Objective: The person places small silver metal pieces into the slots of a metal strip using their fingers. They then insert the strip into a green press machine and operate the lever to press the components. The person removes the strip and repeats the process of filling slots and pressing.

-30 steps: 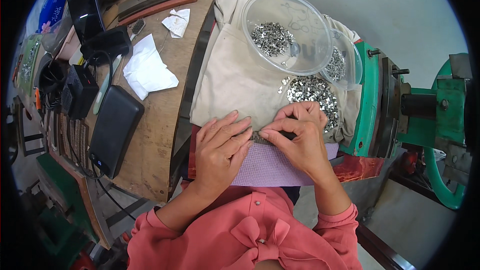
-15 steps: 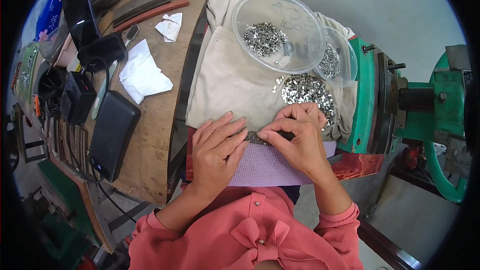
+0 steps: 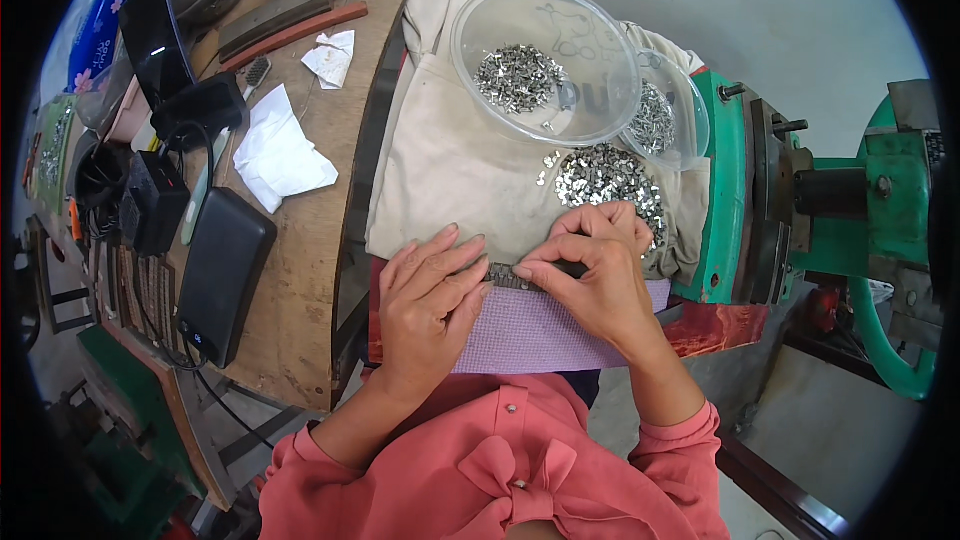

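My left hand (image 3: pixel 425 305) lies with its fingers stretched out at the left end of a narrow dark metal strip (image 3: pixel 508 277). Its thumb rests along the strip's near side. Over the strip's right part, my right hand (image 3: pixel 602 265) is closed in a pinch, thumb against forefinger; whatever sits between those tips is hidden. The strip has a row of small upright marks or pieces and lies along the edge of a purple woven mat (image 3: pixel 540 330). Just beyond my right hand is a heap of small shiny metal pieces (image 3: pixel 605 180) on a beige cloth (image 3: pixel 440 160).
A clear round tub (image 3: pixel 610 110) holding small metal pieces stands beyond the heap, beside a second clear container (image 3: pixel 695 145). Green machinery (image 3: pixel 725 210) borders the right. On the wooden bench (image 3: pixel 300 320) at left lie a black power bank (image 3: pixel 228 275), white paper (image 3: pixel 285 155) and a phone (image 3: pixel 157 35).
The view has shifted slightly, moving the bench and tubs a little left in the picture. Both hands keep nearly the same pose; slightly more of the strip shows between them.
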